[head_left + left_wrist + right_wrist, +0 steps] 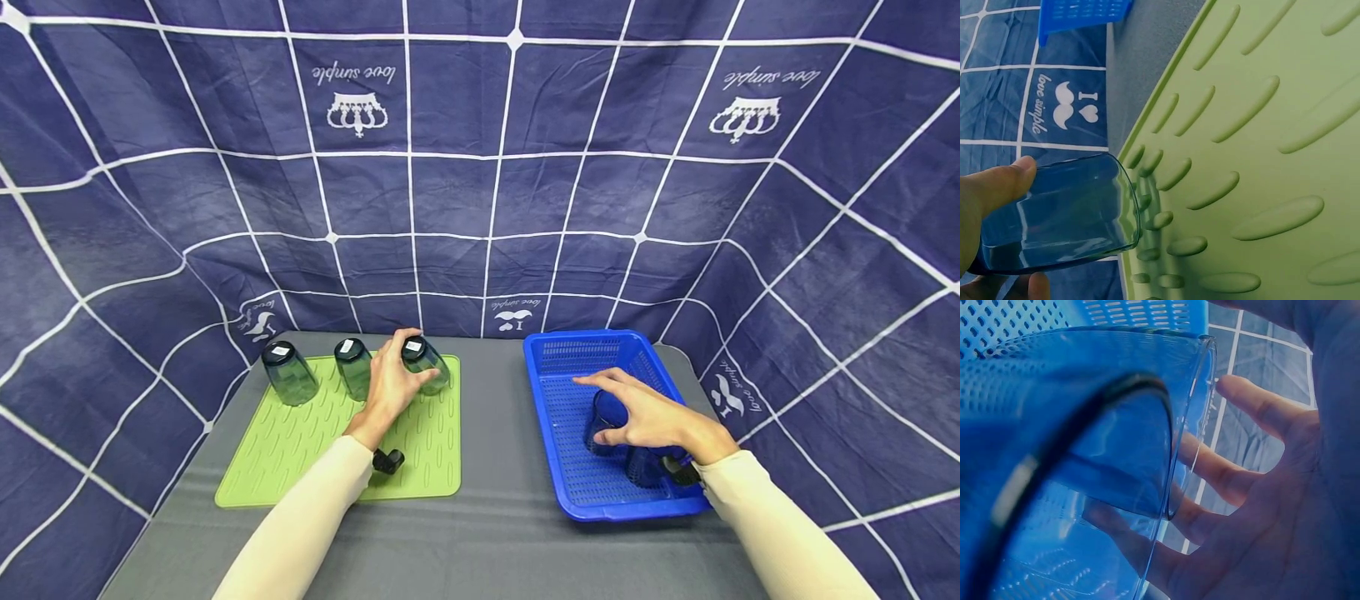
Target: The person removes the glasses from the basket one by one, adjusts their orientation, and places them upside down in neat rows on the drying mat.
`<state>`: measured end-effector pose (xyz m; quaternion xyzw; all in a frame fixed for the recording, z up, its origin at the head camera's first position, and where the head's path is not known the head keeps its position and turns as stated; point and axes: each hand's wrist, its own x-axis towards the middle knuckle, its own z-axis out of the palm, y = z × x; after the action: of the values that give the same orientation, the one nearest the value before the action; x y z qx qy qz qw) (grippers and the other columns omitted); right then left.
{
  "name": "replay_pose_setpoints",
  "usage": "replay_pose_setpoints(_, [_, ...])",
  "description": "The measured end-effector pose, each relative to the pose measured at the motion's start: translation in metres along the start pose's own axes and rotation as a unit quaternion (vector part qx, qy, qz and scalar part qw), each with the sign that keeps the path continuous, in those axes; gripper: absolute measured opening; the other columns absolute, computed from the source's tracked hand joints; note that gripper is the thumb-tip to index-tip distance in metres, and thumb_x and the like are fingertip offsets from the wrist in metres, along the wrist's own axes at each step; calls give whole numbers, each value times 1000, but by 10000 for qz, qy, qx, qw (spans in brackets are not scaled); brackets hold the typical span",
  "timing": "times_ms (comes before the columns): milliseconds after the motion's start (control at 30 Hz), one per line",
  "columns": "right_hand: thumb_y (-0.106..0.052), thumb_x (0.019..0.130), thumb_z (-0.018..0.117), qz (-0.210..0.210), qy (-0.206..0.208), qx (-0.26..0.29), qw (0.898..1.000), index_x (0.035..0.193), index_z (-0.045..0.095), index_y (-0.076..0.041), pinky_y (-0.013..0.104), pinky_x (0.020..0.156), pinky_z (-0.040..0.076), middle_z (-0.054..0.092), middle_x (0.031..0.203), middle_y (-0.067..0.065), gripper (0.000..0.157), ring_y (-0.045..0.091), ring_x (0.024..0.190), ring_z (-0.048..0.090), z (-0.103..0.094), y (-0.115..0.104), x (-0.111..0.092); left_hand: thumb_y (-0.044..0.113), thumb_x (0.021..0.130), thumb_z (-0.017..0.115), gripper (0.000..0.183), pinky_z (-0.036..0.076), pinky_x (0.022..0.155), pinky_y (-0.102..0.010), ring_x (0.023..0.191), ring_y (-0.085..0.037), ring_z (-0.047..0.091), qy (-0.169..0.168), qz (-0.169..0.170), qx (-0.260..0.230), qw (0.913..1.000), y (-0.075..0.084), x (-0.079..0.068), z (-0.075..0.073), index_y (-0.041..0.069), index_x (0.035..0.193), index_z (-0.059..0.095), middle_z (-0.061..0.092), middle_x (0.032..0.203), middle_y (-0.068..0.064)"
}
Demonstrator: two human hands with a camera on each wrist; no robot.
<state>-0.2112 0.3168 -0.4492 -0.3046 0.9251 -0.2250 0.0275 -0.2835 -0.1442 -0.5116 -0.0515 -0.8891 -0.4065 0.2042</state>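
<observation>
Btwn lime mat (423, 479) & blue basket (637, 510), a wide strip of grey tabletop (495, 450) was shown. Nr mat's far R corner, tinted glass (1072, 212) was held inverted, clamped by L hand (393, 381); rim contact couldn't be told. R hand (648, 412) was poised w/ thumb & fingers apart at blue tumbler (611, 408) inside basket. Two inverted glasses (294, 379) were set along mat's far edge to L. Navy gridded cloth (457, 196) was hung behind. Mat was ribbed; basket walls were perforated.
</observation>
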Motion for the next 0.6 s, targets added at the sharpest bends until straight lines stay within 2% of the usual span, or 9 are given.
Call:
replay_pose_setpoints(333, [-28,87,103,6,-189,41,9998,167,62,-17,70,123,53,68,156,18,90,40,148,65,3,-1,-1,13,76,110,84,53,123,-68,140,-53,71,-8,23,110,9999,-5,1,5,17,149,69,78,143,-27])
replay_pose_setpoints(600, [-27,88,103,46,-293,5,9996,167,62,-20,70,123,53,67,157,18,90,40,149,64,4,2,-1,13,78,110,85,52,124,-69,140,-55,70,-121,50,158,9998,-5,3,7,18,153,68,78,142,-28])
